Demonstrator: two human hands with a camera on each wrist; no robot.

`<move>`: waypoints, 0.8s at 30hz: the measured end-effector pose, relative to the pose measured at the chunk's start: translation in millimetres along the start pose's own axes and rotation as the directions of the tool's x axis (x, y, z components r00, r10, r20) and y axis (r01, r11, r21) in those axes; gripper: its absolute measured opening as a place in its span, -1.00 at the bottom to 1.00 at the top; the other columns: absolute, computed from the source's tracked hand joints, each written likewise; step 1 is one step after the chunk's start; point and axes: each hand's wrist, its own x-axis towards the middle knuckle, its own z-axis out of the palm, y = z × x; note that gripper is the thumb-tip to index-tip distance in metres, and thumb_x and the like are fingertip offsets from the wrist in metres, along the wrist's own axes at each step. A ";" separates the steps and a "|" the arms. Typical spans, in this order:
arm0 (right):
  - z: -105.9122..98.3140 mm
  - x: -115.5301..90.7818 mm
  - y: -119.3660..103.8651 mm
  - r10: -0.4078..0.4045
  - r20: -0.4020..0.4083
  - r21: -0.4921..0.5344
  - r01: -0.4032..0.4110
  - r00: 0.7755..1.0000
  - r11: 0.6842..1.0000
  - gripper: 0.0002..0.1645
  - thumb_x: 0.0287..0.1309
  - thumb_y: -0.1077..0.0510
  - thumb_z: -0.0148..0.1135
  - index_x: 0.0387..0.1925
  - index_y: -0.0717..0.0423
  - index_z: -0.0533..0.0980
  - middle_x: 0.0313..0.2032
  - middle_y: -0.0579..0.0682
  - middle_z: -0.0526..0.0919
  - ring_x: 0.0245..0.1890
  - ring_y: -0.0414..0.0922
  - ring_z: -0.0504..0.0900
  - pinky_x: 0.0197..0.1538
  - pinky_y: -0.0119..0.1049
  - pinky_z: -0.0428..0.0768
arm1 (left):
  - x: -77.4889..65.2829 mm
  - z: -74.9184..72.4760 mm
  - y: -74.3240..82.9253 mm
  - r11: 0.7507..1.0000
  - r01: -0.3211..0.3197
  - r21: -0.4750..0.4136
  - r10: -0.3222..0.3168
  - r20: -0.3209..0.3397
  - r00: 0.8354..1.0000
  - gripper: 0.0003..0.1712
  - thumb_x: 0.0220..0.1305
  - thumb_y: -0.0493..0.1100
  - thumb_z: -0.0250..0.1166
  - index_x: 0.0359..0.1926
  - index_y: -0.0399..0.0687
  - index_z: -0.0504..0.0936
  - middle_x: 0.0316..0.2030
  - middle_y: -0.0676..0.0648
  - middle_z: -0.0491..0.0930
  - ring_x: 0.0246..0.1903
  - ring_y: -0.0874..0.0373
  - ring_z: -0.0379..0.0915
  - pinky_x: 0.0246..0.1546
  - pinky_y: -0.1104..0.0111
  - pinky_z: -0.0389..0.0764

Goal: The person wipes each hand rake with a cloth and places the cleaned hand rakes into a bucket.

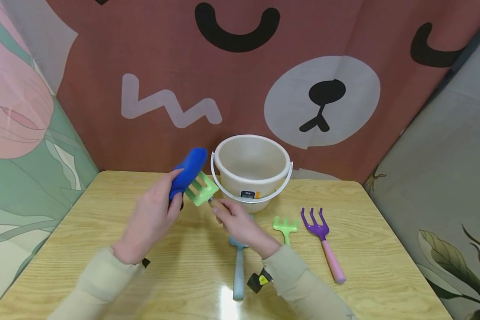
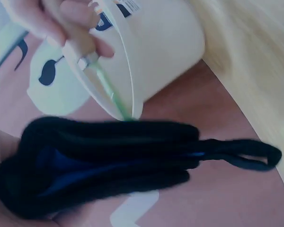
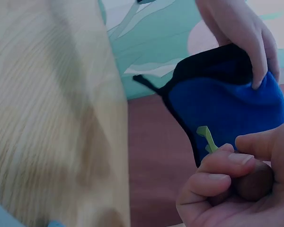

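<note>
A light green hand fork with flat, broad tines (image 1: 205,194) and a wooden handle (image 1: 221,206) is in the air above the surface (image 1: 176,275). Its long axis slants from the right hand (image 1: 242,224) up and leftward, so the tines point away from that hand and lie against or just beside a blue cloth with black edging (image 1: 189,172); whether they touch cannot be told. The right hand curls its fingers round the handle and is the nearer one; the left hand (image 1: 154,213), just past the tines, pinches the cloth between thumb and fingers. Behind the right hand stands a white plastic bucket (image 1: 252,181), upright. A light blue tool (image 1: 239,275) lies partly under that hand, with a smaller green fork (image 1: 285,226) and a purple three-pronged fork with a pink handle (image 1: 330,255) to its right.
</note>
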 end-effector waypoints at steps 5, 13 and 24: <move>-1.2 -3.1 -10.9 -0.051 0.014 0.011 0.051 0.999 0.999 -0.58 0.53 0.10 -0.03 0.14 0.36 0.48 -0.46 -0.02 0.42 -0.64 -0.24 0.27 -0.55 -0.45 0.27 | 0.0 2.8 9.3 0.999 -0.045 -0.017 0.046 0.037 0.998 -0.32 0.26 -0.21 0.35 0.38 -0.28 0.42 0.03 -0.30 0.70 -0.15 -0.14 0.72 -0.10 -0.04 0.74; -4.9 -6.4 -22.0 -0.095 -0.014 0.040 0.096 0.995 0.995 -0.56 0.53 0.15 -0.08 0.19 0.39 0.48 -0.57 -0.02 0.34 -0.69 -0.24 0.24 -0.58 -0.43 0.23 | 2.0 12.7 8.9 0.984 -0.178 0.029 0.170 0.182 0.968 0.03 0.01 0.22 0.53 0.41 -0.23 0.44 0.30 -0.26 0.56 0.32 -0.21 0.41 0.23 -0.17 0.53; -24.1 -2.4 -28.5 -0.129 -0.092 0.044 0.134 0.987 0.990 -0.64 0.55 0.16 -0.11 -0.10 0.39 0.52 -0.66 -0.09 0.27 -0.73 -0.22 0.21 -0.60 -0.42 0.21 | 22.8 21.0 2.1 0.935 -0.340 0.106 0.295 0.302 0.907 0.21 -0.06 0.38 0.49 0.53 -0.10 0.34 0.52 -0.17 0.30 0.54 -0.14 0.07 0.52 -0.06 0.16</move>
